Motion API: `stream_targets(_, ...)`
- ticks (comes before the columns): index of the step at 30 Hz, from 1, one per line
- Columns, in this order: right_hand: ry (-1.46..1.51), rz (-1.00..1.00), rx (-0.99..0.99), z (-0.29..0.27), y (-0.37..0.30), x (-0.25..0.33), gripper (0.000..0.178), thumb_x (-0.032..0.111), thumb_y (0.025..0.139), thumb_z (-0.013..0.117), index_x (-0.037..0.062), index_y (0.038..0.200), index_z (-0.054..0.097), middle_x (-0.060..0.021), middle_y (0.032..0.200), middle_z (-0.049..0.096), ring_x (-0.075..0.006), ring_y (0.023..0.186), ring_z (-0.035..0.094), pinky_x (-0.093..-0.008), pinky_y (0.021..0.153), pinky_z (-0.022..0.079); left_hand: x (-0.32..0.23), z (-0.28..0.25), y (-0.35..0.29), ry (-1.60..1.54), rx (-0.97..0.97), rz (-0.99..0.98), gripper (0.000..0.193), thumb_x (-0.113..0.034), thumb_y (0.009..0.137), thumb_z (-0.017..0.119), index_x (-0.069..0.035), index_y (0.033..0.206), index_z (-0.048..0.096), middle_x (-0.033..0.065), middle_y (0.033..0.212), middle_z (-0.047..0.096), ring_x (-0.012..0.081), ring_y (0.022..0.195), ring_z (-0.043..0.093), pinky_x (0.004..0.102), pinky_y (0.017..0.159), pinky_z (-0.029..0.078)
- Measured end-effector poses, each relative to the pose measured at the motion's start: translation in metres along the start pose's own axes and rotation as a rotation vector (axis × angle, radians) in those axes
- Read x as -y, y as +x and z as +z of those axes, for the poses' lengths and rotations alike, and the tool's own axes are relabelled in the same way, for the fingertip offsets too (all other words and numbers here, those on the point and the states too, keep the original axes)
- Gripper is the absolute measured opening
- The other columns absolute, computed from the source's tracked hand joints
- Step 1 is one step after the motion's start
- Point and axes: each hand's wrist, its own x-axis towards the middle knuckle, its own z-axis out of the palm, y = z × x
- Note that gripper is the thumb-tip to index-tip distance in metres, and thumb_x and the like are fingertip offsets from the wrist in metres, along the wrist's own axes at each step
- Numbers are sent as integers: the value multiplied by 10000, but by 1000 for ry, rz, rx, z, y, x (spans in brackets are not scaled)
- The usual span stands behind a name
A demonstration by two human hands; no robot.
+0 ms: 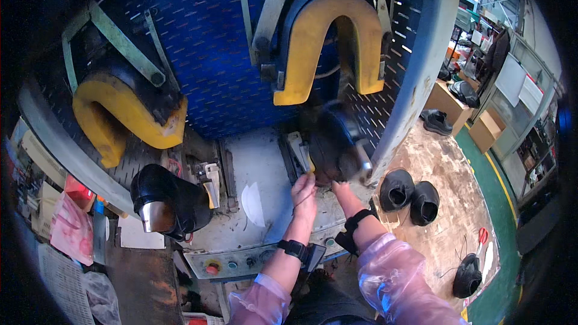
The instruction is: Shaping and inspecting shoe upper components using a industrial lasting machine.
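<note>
My left hand (304,189) is closed at the front of the right-hand station, its fingertips beside a metal clamp (298,151) with a yellowish edge. What those fingers pinch, if anything, is too small to make out. Close by on its right, my right hand (344,194) reaches to the lower edge of a dark, rounded form (331,147), which is partly blurred. The fingers of this hand are mostly hidden there. Above both hands hangs a yellow U-shaped pad (304,48) on metal arms.
A second yellow pad (99,93) hangs at left above a black rounded mould (180,195). A panel with a red button (212,268) fronts the machine. Black shoe uppers (396,189) stand on the worn table (445,165) at right, with red-handled scissors (483,236). A white post (415,78) rises between.
</note>
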Motion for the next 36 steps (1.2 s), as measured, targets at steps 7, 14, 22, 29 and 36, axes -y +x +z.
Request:
stream_targets(7,-127,210,-70,23,33,31,350,162,694,687,-15,985,606,-175,904,657,-320,862,621,-404,762,472,-21,29,17,91,-128,9,112,-60,847,602,-66,959,607,7,946,617,111,827,566,250,659,435)
stream_targets(14,-13,116,-195,12,28,75,320,181,684,710,-4,932,631,-134,857,674,-263,822,644,-387,734,482,-10,30,23,106,-88,40,104,-79,865,592,-57,965,611,25,927,626,134,814,570,265,651,425)
stream_targets(22,-56,-54,-148,10,40,21,128,63,730,556,-53,769,593,-169,672,603,-225,653,575,-403,630,447,0,35,23,61,-45,101,195,-123,866,618,-43,1044,615,32,983,633,114,794,581,246,694,457)
stream_targets(29,-68,-29,-141,-9,58,-11,225,156,815,580,-39,920,619,-59,842,639,-146,745,544,-322,687,458,-7,-4,-72,692,59,163,310,-139,888,598,-23,1175,578,46,1109,619,117,1029,562,260,907,439)
stream_targets(36,654,551,-33,-9,21,44,241,261,899,497,50,892,613,-33,812,613,-174,699,564,-311,604,434,-215,-56,-239,940,-539,557,130,-93,895,544,0,887,634,29,746,627,75,655,556,222,601,439)
